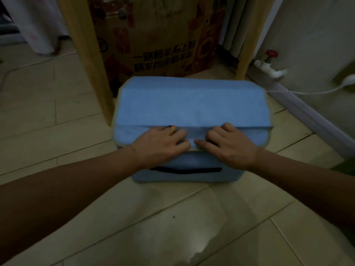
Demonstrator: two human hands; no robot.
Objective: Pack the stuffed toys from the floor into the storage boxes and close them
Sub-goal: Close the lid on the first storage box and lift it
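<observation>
A blue fabric storage box stands on the tiled floor in front of me, its lid flap folded down over the top and front edge. A black handle strap runs across its front wall. My left hand, with a ring on one finger, presses on the front flap near the middle. My right hand presses the flap right beside it, thumb pointing toward the left hand. Both hands lie on the fabric with fingers slightly bent. No stuffed toys are visible.
A printed cardboard box stands behind the storage box, between two wooden legs. At the right, a baseboard, a white cable and a pipe with a red valve run along the wall.
</observation>
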